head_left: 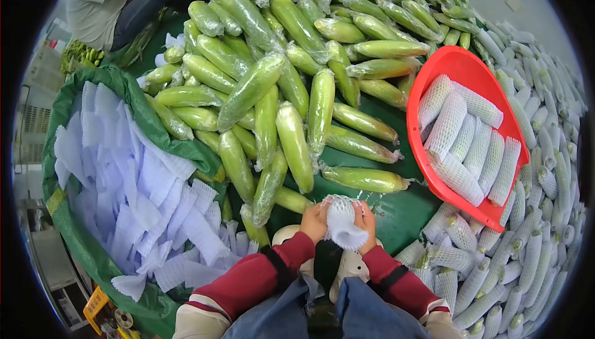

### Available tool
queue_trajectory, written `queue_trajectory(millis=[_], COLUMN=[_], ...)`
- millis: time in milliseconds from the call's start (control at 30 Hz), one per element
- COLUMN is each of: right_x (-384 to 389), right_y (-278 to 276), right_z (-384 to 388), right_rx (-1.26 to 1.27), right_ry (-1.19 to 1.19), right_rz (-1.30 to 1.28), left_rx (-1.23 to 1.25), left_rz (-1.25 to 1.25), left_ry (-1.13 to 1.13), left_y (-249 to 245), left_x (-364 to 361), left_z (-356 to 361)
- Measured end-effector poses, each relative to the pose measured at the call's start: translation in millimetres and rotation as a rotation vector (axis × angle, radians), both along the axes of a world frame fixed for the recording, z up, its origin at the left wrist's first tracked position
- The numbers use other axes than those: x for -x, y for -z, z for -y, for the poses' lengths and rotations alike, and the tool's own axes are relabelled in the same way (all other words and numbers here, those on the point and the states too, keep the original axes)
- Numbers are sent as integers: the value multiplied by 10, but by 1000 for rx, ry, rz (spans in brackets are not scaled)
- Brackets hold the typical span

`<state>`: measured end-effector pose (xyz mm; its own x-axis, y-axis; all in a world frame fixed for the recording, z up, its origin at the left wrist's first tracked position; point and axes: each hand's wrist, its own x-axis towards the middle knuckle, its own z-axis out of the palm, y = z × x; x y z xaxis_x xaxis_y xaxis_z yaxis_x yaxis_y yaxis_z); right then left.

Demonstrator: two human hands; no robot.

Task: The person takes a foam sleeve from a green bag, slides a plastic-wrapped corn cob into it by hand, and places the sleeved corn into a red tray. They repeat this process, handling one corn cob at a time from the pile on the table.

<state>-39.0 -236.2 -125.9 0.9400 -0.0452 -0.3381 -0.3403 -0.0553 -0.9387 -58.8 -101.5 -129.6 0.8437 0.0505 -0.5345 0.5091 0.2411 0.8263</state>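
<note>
the left hand [315, 222] and the right hand [365, 225] are pinching the rim of a white foam net sleeve [342, 221] between them, near the middle of the scene, and its lower end is hanging toward the person's knees. just beyond the hands, plastic-wrapped green vegetables [294, 147] are lying in a heap on a green sheet [396, 206], spreading to the far side. on the left, a green sack [74, 240] is holding many loose foam sleeves [133, 196]. on the right, a red basket [427, 181] is holding vegetables in foam nets [477, 147], and more netted vegetables [471, 283] are piling around its right and near sides. at the far left, another person [93, 7] is sitting.
</note>
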Motion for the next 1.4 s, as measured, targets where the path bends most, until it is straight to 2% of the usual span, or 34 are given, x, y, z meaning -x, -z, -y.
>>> queue_trajectory(millis=[67,167,200,300,333,433,467,500,567,633,667,700,767,800,833,867,933,967,1000,1033,1100,1167,1267,1300,1333,1367,1400], right_x=[-9,58,51,61,26,11,25,-1,31,-170,-230,-233,-255,-306,-371,-473,-881,-1079,-1318,-1563,-1961,-2007,-2154,-2117,-2045,-1938,-1778], right_y=[61,156,8,138,169,137,44,-16,-130,-582,-834,-1030,-1396,-1588,-1707,-1536,-2004,-2176,-2153,-2017,-1468,-1266,-1276,-1394,-1571,-1704,-1777], right_z=[9,96,103,137,131,166,194,190,211,104,69,131,388,465,573,986,1222,1335,1510,1829,2541,2601,2773,2698,2498,2270,2004], right_rx=[-47,-202,-193,-214,-231,-261,-364,-417,-517,-263,-140,-499,-1203,-889,-576,-307,-384,-167,-2,522,1243,1115,1035,1010,990,972,902], right_ry=[6,51,58,42,50,91,112,115,135,113,99,-4,-234,-303,-360,-293,-48,169,179,-5,-370,-634,-639,-628,-609,-589,-547], right_rz=[-72,-80,-120,-204,-206,-221,-216,-215,-226,-46,37,-290,-959,-705,-455,-300,-79,-29,143,331,408,61,97,138,179,219,367], left_rx=[47,60,41,-314,-533,-548,-423,-165,163,142,36,-71,-305,-427,-424,-422,-444,-364,-297,-247,-186,-243,-194,-378,-740,-1198,-1419], left_rz=[-26,-83,-96,209,80,183,195,79,-231,-124,87,297,545,668,635,596,514,459,399,326,267,323,263,251,357,431,445], left_ry=[-2,165,184,341,574,612,451,475,337,246,230,203,293,334,340,343,386,467,540,597,787,1010,1091,878,665,679,469], left_y=[40,-66,-31,180,170,226,306,185,-120,-658,-787,-943,-1402,-1579,-1663,-1723,-1725,-1657,-1534,-1423,-1209,-1172,-1257,-1484,-1316,-1360,-1238], left_x=[-82,-36,-29,-48,-82,-56,42,-25,-104,-348,-433,-524,-704,-758,-749,-711,-621,-539,-433,-301,-38,194,243,167,206,37,-56], left_z=[-40,-68,-65,-44,-84,3,88,82,56,-37,-89,-141,-277,-347,-409,-472,-637,-659,-687,-763,-675,-624,-874,-1035,-1273,-1527,-1837])
